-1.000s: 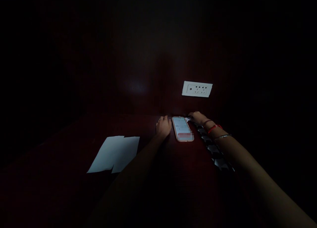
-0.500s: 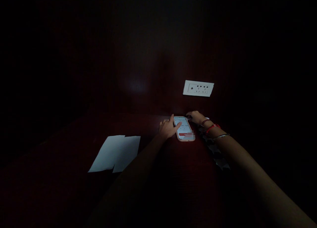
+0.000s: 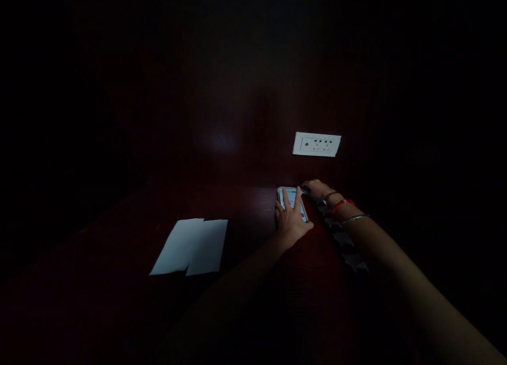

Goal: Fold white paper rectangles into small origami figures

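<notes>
The scene is very dark. A lit phone (image 3: 291,195) lies flat on a dark red table (image 3: 245,217) near the back wall. My left hand (image 3: 292,217) rests over the phone with its fingers stretched out flat across the screen. My right hand (image 3: 316,189) sits at the phone's far right corner, fingers curled around a small white thing I cannot make out. Red thread bands and a thin bangle circle my right wrist (image 3: 344,209).
Two overlapping white paper sheets (image 3: 192,246) lie on the table to the left. A white wall socket plate (image 3: 317,144) is on the dark panel behind the phone. A black-and-white patterned strip (image 3: 344,243) lies under my right forearm.
My left hand moved from beside the phone onto it, first touching the screen with a finger, now lying flat over it. My right hand has stayed in place.
</notes>
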